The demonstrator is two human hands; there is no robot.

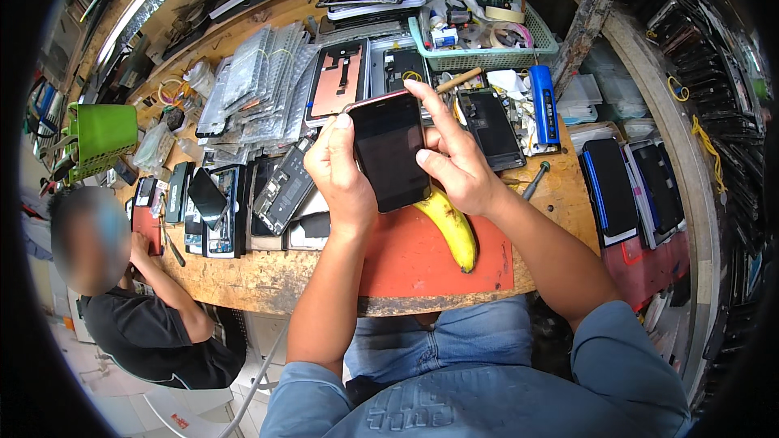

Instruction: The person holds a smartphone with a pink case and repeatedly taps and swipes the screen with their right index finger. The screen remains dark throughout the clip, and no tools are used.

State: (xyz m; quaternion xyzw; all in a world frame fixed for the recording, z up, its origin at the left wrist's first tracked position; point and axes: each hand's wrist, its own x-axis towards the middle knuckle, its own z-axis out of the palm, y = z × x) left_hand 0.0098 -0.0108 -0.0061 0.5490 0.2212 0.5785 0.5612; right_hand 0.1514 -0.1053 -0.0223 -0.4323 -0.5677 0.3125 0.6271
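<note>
- the left hand (341,170) and the right hand (461,169) are both clamped on one phone (389,150), above the tabletop (561,223).
- its screen is dark, and it is tilted.
- the right index finger reaches to the top corner.
- a yellow banana (454,235) lies on the red mat (398,264).
- a screwdriver (534,182) rests right of the mat.

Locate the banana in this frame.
In the head view, the banana lies right of centre on the red mat, just below the held phone and the right hand in the picture.
</note>
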